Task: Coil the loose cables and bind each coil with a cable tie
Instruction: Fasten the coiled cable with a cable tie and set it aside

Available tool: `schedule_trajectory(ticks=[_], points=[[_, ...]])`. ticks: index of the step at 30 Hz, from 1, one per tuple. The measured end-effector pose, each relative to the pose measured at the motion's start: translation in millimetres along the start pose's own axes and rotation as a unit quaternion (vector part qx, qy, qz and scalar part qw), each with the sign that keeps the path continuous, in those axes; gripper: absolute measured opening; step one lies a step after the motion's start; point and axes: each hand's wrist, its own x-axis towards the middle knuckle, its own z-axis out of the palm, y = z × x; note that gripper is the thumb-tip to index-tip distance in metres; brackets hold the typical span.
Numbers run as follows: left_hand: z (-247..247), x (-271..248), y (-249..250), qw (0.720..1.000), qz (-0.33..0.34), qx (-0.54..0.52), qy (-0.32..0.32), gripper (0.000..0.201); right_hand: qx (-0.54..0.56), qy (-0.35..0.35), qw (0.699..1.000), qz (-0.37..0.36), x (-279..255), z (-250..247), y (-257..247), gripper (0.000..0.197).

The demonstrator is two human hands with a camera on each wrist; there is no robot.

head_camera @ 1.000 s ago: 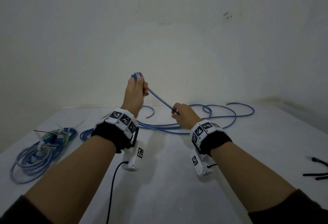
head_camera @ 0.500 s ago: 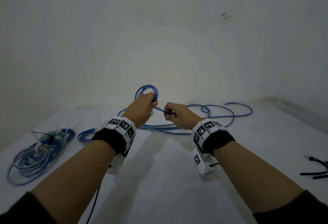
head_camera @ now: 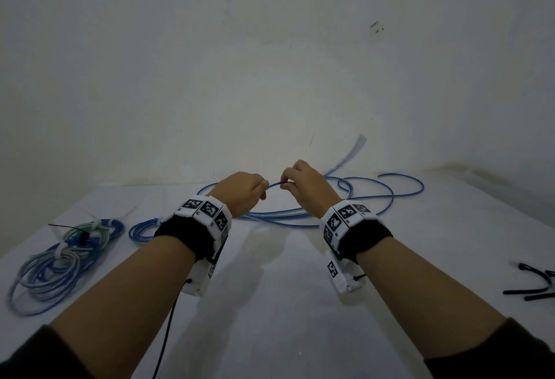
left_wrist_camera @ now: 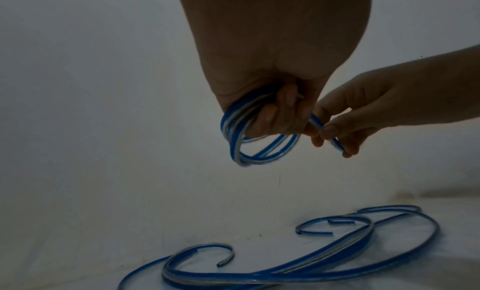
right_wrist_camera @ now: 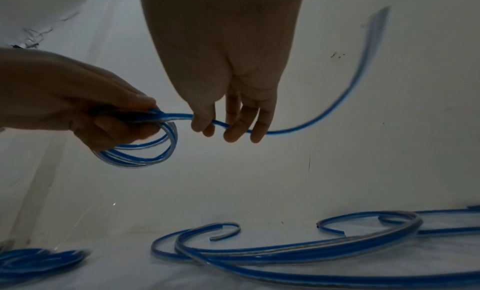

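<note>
My left hand [head_camera: 244, 191] [left_wrist_camera: 275, 117] grips a small coil of blue-and-clear cable [left_wrist_camera: 249, 148] [right_wrist_camera: 145, 152], held above the white table [head_camera: 270, 303]. Close beside it, my right hand [head_camera: 300, 182] [right_wrist_camera: 223, 128] pinches the same cable [right_wrist_camera: 298, 130] just past the coil. From there its free tail [head_camera: 350, 155] swings up to the right, blurred. More loose blue cable [head_camera: 360, 195] [left_wrist_camera: 285, 274] lies in wide loops on the table beyond both hands.
Bound coils of blue and green cable [head_camera: 60, 255] lie at the left, with a small blue coil [head_camera: 144, 230] beside them. Black cable ties [head_camera: 531, 285] lie near the right edge. A white wall [head_camera: 270, 63] stands close behind the table.
Both hands have come down and together. The coil in my left hand has gained a turn, and the cable's free tail now whips up on the right.
</note>
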Motion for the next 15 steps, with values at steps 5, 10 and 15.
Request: schedule_trajectory(ticks=[5,10,15], points=[[-4.4,-2.6,-2.4,0.999,-0.014,-0.046,-0.014,0.041,0.020,0.012,0.999,-0.046,-2.6,-3.0,7.0,0.020],[-4.6,-5.3,-2.2,0.968,-0.067,-0.242,-0.006,0.050,0.088,0.020,0.992,-0.084,-3.1,-7.2,3.0,0.025],[-10.5,-1.2,4.6,0.877,-0.105,-0.469,-0.009,0.046,0.108,0.010,0.993,-0.047,-4.3,-8.7,0.7,0.019]])
